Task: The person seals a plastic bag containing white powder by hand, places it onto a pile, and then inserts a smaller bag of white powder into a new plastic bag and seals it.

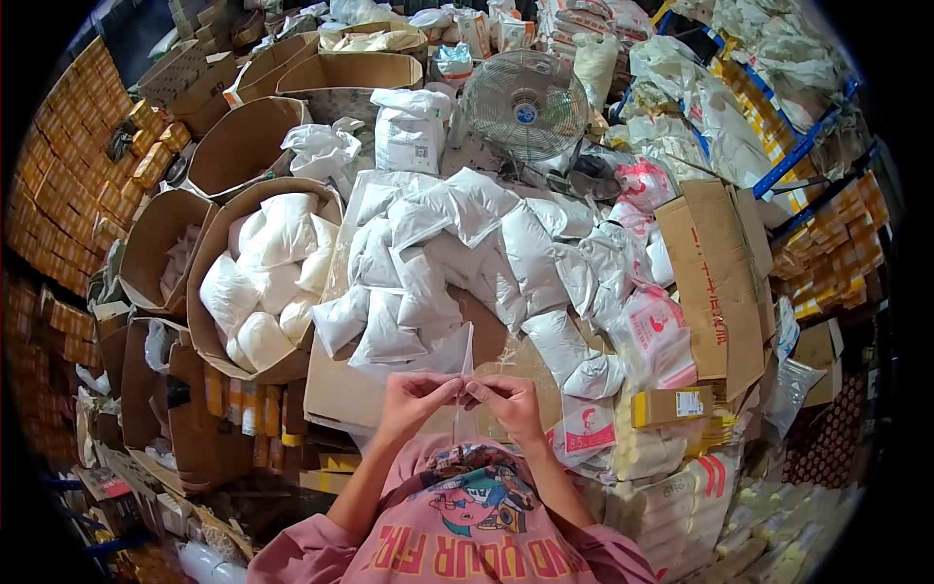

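Carton of white bags at 10 o'clock. Left hand pinches thin clear plastic, upright at center, white pouches beyond at 12. Right hand pinches it too, fingertips nearly meeting. Small yellow box at 3.

I can pass low over the cardboard sheet at near left; ahead, heaped white bags block me, and a cardboard carton stands right.
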`<state>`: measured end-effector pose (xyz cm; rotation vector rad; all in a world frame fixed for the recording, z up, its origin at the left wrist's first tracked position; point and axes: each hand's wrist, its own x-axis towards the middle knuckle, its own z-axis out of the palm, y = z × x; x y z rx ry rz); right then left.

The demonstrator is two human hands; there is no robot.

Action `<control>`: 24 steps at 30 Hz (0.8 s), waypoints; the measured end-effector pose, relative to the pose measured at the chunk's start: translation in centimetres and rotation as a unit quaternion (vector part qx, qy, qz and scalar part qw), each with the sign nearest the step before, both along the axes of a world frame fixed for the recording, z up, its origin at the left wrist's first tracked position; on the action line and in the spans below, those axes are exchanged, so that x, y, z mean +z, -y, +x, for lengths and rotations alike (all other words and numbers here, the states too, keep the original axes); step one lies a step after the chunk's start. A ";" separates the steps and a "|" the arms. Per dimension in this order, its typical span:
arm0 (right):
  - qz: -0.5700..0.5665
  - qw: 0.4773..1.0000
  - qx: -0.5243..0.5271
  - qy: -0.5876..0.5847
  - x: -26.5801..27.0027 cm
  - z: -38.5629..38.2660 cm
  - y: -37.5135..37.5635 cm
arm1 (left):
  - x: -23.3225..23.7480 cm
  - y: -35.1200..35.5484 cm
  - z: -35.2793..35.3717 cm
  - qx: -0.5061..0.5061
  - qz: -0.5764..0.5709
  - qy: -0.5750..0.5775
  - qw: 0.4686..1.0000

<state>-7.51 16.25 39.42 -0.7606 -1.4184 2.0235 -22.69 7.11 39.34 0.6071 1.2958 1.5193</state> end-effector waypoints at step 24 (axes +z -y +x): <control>0.075 0.995 -0.042 0.047 0.5 0.3 0.2 | -0.4 -0.4 1.7 0.026 0.020 -0.063 0.997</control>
